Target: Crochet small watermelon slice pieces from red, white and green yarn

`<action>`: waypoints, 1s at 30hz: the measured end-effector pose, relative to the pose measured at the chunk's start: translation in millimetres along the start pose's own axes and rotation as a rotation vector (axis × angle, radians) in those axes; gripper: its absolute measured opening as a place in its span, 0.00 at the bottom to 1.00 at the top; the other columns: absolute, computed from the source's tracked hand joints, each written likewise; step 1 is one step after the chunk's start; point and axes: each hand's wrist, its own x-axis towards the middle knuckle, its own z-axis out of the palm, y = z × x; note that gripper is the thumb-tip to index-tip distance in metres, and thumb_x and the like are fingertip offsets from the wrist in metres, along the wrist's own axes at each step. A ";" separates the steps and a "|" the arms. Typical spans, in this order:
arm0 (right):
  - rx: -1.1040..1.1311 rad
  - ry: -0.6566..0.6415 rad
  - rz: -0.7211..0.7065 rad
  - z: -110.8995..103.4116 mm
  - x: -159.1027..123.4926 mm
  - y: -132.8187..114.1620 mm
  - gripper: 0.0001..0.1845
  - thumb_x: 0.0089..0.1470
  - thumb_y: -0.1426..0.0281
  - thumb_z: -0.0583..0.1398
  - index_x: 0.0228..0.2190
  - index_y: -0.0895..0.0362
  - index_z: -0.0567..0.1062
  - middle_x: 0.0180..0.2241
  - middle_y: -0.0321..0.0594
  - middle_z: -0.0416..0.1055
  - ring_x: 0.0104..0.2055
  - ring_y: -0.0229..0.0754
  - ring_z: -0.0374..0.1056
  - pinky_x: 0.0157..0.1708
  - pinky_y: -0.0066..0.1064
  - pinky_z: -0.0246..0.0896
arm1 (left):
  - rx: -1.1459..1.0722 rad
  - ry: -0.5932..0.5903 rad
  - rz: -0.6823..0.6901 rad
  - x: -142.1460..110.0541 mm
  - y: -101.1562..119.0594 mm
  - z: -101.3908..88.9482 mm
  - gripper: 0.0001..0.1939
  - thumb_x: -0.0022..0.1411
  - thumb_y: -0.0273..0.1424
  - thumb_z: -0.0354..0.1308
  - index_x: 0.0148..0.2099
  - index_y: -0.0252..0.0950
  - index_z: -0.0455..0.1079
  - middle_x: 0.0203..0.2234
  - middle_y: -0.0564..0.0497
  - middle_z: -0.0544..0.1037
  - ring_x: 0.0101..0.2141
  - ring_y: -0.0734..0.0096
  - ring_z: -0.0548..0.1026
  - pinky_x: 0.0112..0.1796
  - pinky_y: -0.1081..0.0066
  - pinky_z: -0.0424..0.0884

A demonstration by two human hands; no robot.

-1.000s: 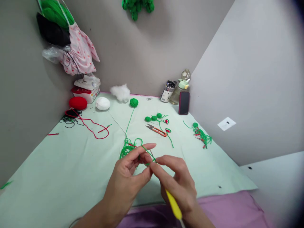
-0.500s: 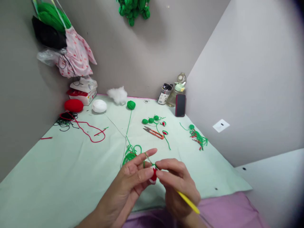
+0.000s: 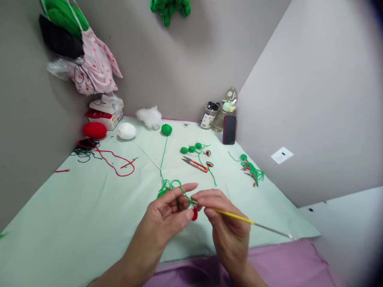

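Between thumb and fingers, my left hand point(image 3: 167, 219) pinches a small crochet piece point(image 3: 194, 213) in red, white and green. Green yarn point(image 3: 183, 192) runs from the piece over the raised left index finger. My right hand point(image 3: 229, 223) grips a crochet hook point(image 3: 236, 215) with a yellow handle and a metal shaft pointing out to the right. The hook's working tip meets the top of the piece, partly hidden by the right fingers. Just behind my left hand lies a heap of green yarn loops point(image 3: 164, 191), joined by a strand to a green yarn ball point(image 3: 166, 129).
Orange-handled thread snips point(image 3: 196, 164) lie beside small green crocheted balls point(image 3: 191, 149). Green and red yarn scraps point(image 3: 252, 171) are at right, near a phone point(image 3: 229, 130). Red yarn point(image 3: 95, 130), a white yarn ball point(image 3: 127, 131) and white stuffing point(image 3: 149, 117) sit at the back left.
My right hand has turned, swinging the hook's handle from pointing down toward me to nearly level at the right. The crochet piece has tilted in my left fingers. The view has shifted slightly.
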 end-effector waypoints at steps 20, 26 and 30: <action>0.234 0.027 0.176 -0.5 -2.0 9.0 0.08 0.68 0.65 0.65 0.39 0.50 0.86 0.34 0.38 0.79 0.33 0.37 0.75 0.33 0.29 0.73 | -0.078 -0.011 -0.036 9.7 -8.2 -9.3 0.21 0.53 0.36 0.79 0.50 0.46 0.87 0.32 0.54 0.77 0.38 0.69 0.73 0.48 0.68 0.69; 0.270 0.012 0.221 2.4 -4.0 11.4 0.07 0.68 0.65 0.66 0.41 0.48 0.87 0.37 0.37 0.83 0.35 0.37 0.76 0.37 0.28 0.73 | -0.025 -0.016 0.016 4.0 -8.7 -4.3 0.18 0.57 0.35 0.77 0.51 0.48 0.86 0.33 0.54 0.78 0.41 0.64 0.77 0.51 0.65 0.72; 0.286 0.006 0.247 -0.4 -2.7 12.1 0.07 0.68 0.65 0.66 0.41 0.48 0.87 0.37 0.37 0.82 0.34 0.36 0.75 0.36 0.29 0.72 | 0.008 -0.010 0.037 2.6 -5.4 -7.0 0.15 0.62 0.38 0.73 0.51 0.48 0.86 0.33 0.54 0.77 0.42 0.63 0.77 0.53 0.65 0.69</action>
